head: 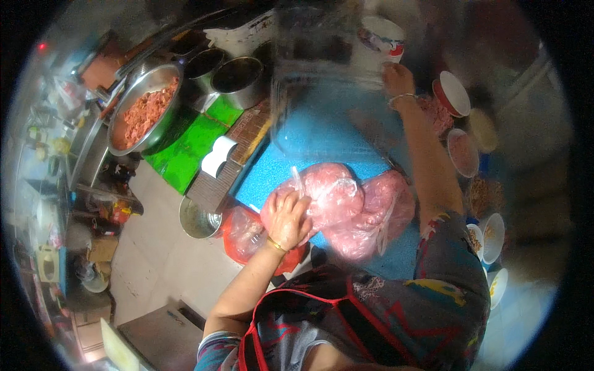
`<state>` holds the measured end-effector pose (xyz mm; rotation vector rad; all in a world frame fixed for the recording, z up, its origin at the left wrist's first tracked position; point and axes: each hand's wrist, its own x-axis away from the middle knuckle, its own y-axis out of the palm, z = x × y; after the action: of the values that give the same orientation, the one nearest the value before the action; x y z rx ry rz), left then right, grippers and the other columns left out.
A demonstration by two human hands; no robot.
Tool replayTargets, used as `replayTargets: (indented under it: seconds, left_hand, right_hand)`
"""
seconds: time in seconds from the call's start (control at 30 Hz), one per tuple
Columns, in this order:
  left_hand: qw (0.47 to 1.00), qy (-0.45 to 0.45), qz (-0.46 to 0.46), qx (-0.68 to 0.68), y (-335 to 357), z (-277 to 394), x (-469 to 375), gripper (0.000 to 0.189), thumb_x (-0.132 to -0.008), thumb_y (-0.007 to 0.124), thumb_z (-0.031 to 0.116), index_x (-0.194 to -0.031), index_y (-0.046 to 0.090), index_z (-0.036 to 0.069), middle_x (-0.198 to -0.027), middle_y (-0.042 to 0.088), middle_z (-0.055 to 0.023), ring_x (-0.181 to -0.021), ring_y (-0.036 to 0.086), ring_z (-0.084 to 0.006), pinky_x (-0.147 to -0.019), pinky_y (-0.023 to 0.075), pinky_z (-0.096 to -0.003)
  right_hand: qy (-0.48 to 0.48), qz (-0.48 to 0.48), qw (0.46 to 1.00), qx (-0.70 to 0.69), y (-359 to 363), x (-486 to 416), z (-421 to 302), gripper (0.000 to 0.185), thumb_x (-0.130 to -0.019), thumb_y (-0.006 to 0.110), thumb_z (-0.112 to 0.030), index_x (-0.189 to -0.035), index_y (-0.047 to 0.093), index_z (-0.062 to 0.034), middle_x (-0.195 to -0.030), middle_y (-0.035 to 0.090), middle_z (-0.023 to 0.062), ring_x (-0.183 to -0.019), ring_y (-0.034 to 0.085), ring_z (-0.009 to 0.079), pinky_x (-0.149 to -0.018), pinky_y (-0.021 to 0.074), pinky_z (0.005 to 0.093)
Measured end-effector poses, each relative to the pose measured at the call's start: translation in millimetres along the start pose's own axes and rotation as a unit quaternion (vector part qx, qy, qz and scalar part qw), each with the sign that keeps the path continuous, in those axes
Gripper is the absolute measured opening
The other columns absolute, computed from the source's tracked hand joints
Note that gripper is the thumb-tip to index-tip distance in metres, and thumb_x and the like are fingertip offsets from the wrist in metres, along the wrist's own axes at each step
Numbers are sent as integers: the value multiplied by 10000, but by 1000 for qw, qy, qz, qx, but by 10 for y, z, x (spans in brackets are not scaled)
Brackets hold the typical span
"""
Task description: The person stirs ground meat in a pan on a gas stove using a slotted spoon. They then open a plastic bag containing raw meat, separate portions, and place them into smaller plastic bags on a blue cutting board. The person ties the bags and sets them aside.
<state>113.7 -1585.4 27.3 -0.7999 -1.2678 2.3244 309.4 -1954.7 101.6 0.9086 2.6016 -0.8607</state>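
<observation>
My left hand (287,220) lies over the near left end of a clear plastic bag of pink minced meat (332,195), its fingers curled onto the film. A second bag of minced meat (371,222) rests against the first on a blue work surface (264,171). Far out at the upper right, my right hand (398,79) is at the lower edge of a printed paper tub (383,37). Its fingertips are blurred, so I cannot tell whether they grip anything. A transparent plastic container (320,116) stands beyond the bags, left of my right forearm.
A steel bowl of chopped meat (148,116) and dark pots (236,76) stand upper left, near a green board (185,153). Below the surface's left edge are a metal bucket (199,218) and red bag (241,236). Several bowls, including a white one (455,92), line the right.
</observation>
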Motion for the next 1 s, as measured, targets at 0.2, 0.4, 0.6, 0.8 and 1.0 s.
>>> replayTargets:
  seconds: [0.2,0.4,0.6,0.8,1.0]
  left_hand:
    - [874,-86,115,464,-300,174,-170,974,-662,741,354,-1405,154,125,-1428,194,-182,-1321,190,-348,-1069,158,-466]
    - [559,-104,180,803,-991,289,408,707,-782,641,225,-1356,241,120,-1373,317,-171,-1178,427,-363,-921,416,-479]
    - [549,-198,227,779,-1538,-394,1749,577,-825,566,219,-1323,296,108,-1318,411,-171,-1101,498,-368,-827,474,-487]
    - [701,-240,235,629,-1448,-1540,3217,644,-815,607,301,-1344,277,138,-1293,439,-156,-1070,521,-354,-798,492,-481]
    - [500,-388,161,758,-906,-1423,4076,534,-778,552,108,-1277,363,104,-1210,464,-101,-1058,512,-204,-755,512,-340]
  right_hand:
    - [130,10,961,-245,-566,812,-1037,224,-801,538,-102,-997,507,3,-747,577,60,-606,524,140,-521,449,268]
    - [41,17,969,-242,-286,2106,-1747,254,-813,512,-71,-1057,462,-26,-797,582,67,-680,535,129,-538,434,244]
    - [-131,-144,981,-20,254,3400,-2096,404,-859,457,-52,-1259,407,-26,-1204,489,139,-1133,429,224,-988,309,341]
    - [234,-474,707,-470,978,4268,-2159,324,-868,419,-90,-1191,408,-75,-1140,530,113,-1054,499,185,-853,412,328]
    - [195,-655,673,-283,1409,5189,-1663,779,-795,645,-277,-1379,193,-30,-1311,395,122,-1153,436,206,-960,348,371]
